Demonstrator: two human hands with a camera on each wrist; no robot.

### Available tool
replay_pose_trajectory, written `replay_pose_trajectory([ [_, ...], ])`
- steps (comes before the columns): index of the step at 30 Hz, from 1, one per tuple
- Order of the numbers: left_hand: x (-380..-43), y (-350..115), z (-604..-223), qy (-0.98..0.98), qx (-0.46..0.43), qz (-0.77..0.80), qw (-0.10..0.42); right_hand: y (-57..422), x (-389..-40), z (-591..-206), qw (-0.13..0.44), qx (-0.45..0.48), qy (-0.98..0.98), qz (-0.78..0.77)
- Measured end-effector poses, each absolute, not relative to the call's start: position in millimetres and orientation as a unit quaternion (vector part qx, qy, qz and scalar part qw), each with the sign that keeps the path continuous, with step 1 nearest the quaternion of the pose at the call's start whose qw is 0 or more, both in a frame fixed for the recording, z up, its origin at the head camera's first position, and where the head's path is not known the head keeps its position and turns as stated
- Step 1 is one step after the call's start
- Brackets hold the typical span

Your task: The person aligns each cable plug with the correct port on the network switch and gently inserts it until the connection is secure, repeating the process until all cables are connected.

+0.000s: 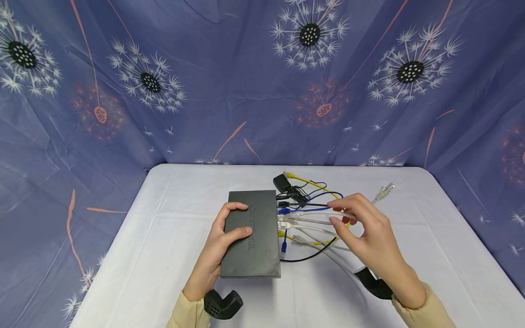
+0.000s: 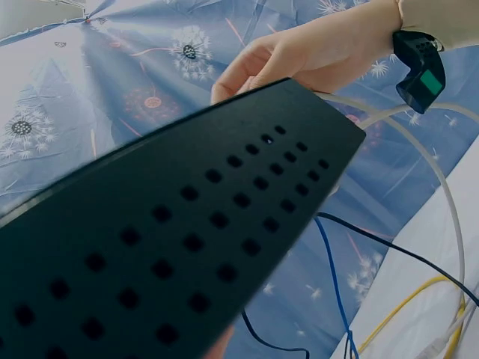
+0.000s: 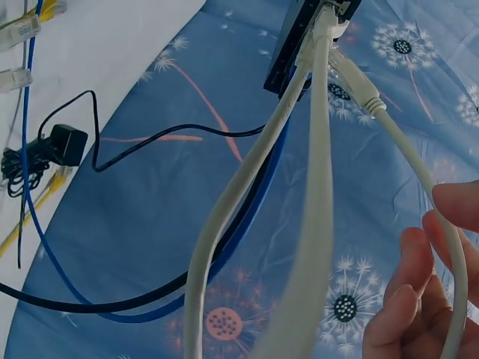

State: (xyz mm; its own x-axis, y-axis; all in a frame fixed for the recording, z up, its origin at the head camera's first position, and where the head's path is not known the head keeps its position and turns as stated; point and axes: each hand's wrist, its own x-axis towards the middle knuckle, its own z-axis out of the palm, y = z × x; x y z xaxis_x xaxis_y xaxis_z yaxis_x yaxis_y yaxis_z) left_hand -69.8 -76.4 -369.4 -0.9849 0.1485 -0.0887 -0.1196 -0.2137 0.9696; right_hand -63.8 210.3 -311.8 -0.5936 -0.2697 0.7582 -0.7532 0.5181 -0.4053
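Observation:
My left hand (image 1: 225, 239) grips a dark grey network switch (image 1: 262, 248) by its left side, with thumb and index finger on the top face. Its perforated side (image 2: 239, 198) fills much of the left wrist view. Blue, black and off-white cables run from the ports on its right side. My right hand (image 1: 365, 223) is beside those ports, thumb and index fingertips apart. An off-white network cable (image 3: 408, 153) passes between its loosely bent fingers; whether they press on it is unclear. That cable's plug (image 3: 355, 78) is at the switch, but its seating is hard to make out.
A black power adapter (image 1: 281, 182) and its coiled cord lie behind the cables, near a yellow network cable (image 1: 305, 179). A loose clear plug (image 1: 384, 192) lies beyond my right hand. The white table (image 1: 164, 237) ends against a patterned blue curtain (image 1: 229, 91).

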Motion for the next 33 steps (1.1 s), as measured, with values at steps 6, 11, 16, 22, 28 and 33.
replay_pose_trajectory([
  [6, -70, -76, -369, 0.621, 0.011, 0.779, 0.086, 205, -66, -309, 0.341, 0.323, -0.807, 0.357],
  [11, -69, -74, -368, 0.615, 0.013, 0.783, 0.093, 201, -66, -310, 0.33, 0.34, -0.818, 0.325],
  [16, -69, -72, -367, 0.614, 0.012, 0.783, 0.095, 197, -66, -310, 0.309, 0.349, -0.843, 0.269],
  [22, -68, -71, -367, 0.616, 0.01, 0.782, 0.099, 192, -68, -310, 0.301, 0.357, -0.858, 0.213],
  [28, -66, -69, -366, 0.624, 0.018, 0.775, 0.102, 185, -71, -314, 0.306, 0.36, -0.863, 0.179],
  [33, -65, -66, -367, 0.627, 0.026, 0.773, 0.093, 179, -75, -317, 0.328, 0.374, -0.849, 0.177],
])
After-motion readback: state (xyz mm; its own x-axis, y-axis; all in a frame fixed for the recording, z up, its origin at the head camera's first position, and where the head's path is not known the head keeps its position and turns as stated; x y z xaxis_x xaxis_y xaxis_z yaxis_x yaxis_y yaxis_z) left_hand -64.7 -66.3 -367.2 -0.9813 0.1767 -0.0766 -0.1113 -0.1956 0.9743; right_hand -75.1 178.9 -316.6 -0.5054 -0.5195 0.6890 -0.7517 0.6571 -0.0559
